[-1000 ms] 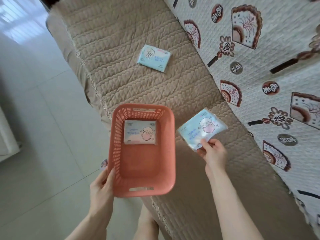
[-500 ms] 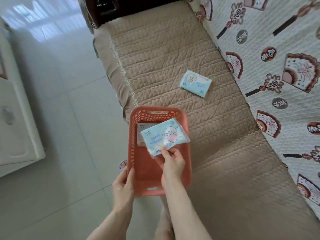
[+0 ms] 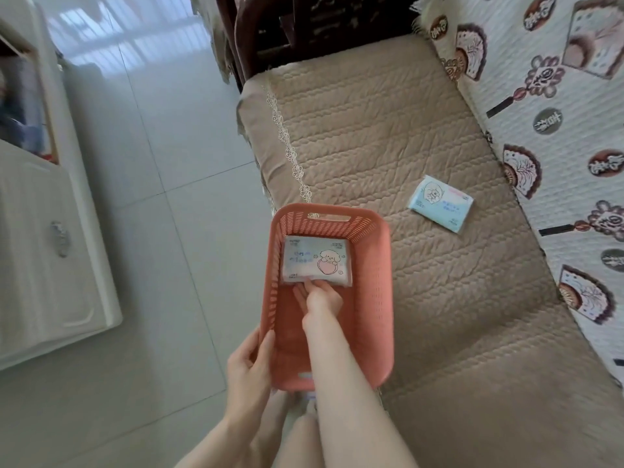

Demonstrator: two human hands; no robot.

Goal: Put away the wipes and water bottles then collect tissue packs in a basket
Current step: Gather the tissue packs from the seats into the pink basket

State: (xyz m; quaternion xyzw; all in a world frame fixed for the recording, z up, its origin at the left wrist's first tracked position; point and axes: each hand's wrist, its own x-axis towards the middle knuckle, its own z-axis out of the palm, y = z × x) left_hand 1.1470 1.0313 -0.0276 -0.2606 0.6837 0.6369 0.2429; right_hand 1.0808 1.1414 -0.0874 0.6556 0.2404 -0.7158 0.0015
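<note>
Floor (image 3: 162, 170): pale glossy tiles fill the left half of the view, with window light reflected at the top.
Sofa seat (image 3: 405, 136): a tan quilted cover with a lace trim along its front edge runs from the top centre down to the lower right.
Backrest cover (image 3: 553, 106): white quilted fabric printed with brown fans and round emblems, along the right edge.
Cabinet (image 3: 44, 251): a white unit at the far left, with a metal handle on its front.
Dark wooden frame (image 3: 290, 25): stands past the far end of the seat, at the top centre.
Basket (image 3: 374, 298): a salmon plastic basket with perforated walls and a slot handle at each short end, its right side over the front edge of the sofa seat.
Basket contents: one tissue pack (image 3: 315, 260) lies flat at the far end of the basket floor, its cartoon puppy face up; whether another pack lies beneath it cannot be told.
Loose pack (image 3: 440, 203): a second light blue tissue pack lies on the sofa seat, well apart from the basket, near the backrest cover.
Left hand (image 3: 248, 363): grips the basket's near left corner, thumb over the rim and inside the wall, fingers around the outside.
Right hand (image 3: 320, 297): reaches down inside the basket with the forearm crossing the near rim; its fingertips touch the near edge of the pack, and whether they pinch it or merely rest on it cannot be told.
</note>
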